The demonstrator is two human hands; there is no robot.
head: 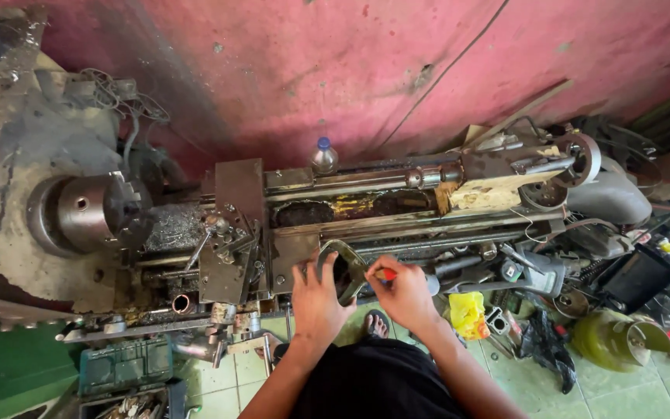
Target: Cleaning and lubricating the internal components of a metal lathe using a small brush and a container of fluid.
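My left hand (316,299) grips a worn metal ring-shaped part (348,264) and holds it upright in front of the lathe bed (366,206). Close beside it on the right, my right hand (406,293) pinches a small red-tipped marker or tool (385,274) with its tip at the ring's right edge. Both hands are just below the lathe's carriage (238,240). The round chuck (87,211) stands at the left end and the tailstock (505,174) at the right.
A plastic bottle (323,155) stands behind the bed against the pink wall. A green toolbox (126,365) sits on the floor at lower left. A yellow bag (468,314), a green gas cylinder (606,341) and scattered metal parts crowd the right.
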